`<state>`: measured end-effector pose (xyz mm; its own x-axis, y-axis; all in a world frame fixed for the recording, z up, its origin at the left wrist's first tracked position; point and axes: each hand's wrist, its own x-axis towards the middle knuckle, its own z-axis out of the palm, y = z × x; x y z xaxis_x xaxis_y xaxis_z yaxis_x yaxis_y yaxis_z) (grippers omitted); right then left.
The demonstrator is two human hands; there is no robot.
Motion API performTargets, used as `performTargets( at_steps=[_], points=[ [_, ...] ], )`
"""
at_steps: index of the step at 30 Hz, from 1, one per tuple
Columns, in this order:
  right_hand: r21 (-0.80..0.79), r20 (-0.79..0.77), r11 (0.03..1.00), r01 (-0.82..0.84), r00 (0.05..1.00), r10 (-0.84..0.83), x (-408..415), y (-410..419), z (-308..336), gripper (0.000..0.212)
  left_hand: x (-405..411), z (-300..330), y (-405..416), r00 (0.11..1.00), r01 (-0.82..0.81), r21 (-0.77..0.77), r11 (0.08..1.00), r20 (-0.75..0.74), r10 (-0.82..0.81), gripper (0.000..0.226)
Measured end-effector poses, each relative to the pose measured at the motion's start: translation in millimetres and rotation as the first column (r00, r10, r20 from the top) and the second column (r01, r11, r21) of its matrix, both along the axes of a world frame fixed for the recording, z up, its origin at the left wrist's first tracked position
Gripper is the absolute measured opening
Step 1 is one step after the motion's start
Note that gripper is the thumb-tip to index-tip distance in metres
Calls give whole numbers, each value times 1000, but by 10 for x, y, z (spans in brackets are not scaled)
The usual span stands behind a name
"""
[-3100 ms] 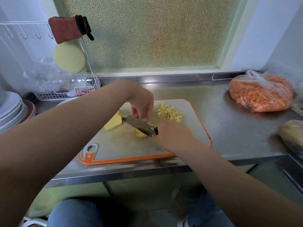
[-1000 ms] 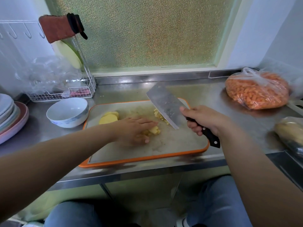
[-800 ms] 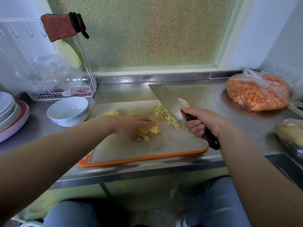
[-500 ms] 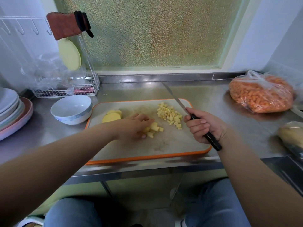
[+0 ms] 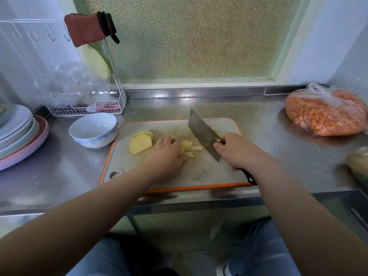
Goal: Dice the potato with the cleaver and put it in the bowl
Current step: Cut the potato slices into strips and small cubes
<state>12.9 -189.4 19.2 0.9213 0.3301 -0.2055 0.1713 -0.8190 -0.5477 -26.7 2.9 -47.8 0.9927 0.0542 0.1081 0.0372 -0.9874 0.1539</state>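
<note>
On the orange-rimmed cutting board (image 5: 211,176) lie yellow potato sticks (image 5: 190,147), and my left hand (image 5: 166,154) rests on them with fingers bent over their left end. Potato slices (image 5: 140,144) lie stacked just left of that hand. My right hand (image 5: 238,151) grips the black handle of the cleaver (image 5: 203,134), whose blade slants across the board right of the sticks. The blade hides most of the diced potato pile behind it. The white bowl (image 5: 93,130) stands beside the board's left edge and looks to hold nothing.
Stacked plates (image 5: 18,134) sit at the far left. A wire rack (image 5: 85,108) with plastic bags stands behind the bowl. A bag of diced carrot (image 5: 326,112) lies at the right, another bag (image 5: 358,164) near the counter's right edge.
The cleaver came back from the diced pile at the board's right and now slants beside the sticks. My left hand has gathered the potato sticks under its fingers.
</note>
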Motion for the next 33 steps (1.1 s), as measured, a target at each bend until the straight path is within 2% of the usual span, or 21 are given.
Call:
performTargets(
  at_steps=[2, 6, 8, 13, 17, 22, 24, 27, 33],
  points=[
    [-151, 108, 988, -37, 993, 54, -74, 56, 12, 26, -36, -8, -56, 998, -62, -51, 997, 29, 64, 63],
    [-253, 160, 966, -54, 982, 97, -130, 141, -25, 32, -89, -62, -143, 987, -139, -78, 987, 64, 144, 64],
    [-254, 147, 966, -50, 985, 89, -134, 166, -50, 32, -96, -92, -121, 987, -133, -80, 988, 80, 139, 65],
    [-219, 114, 975, -42, 991, 69, -115, 282, -99, 31, -86, -105, 28, 997, 50, -106, 993, 60, -44, 70],
    [-198, 129, 977, -86, 985, 113, -72, 425, -128, 32, -104, -124, 52, 995, 78, -121, 990, 73, -70, 71],
    [-196, 185, 979, -54, 978, 91, -14, 323, -63, 31, -59, -152, -40, 994, 44, -110, 993, 104, -32, 66],
    [-229, 148, 972, -51, 985, 87, -5, 257, -21, 26, -9, -146, -64, 995, 5, -124, 992, 98, 7, 65],
    [-197, 65, 979, -59, 995, 73, -6, 219, -6, 31, 66, -131, -118, 993, -64, -148, 987, 92, 79, 66],
    [-192, 73, 981, -41, 996, 56, 46, 215, -12, 34, 174, -132, -277, 958, -239, -131, 962, 133, 256, 50]
  ],
)
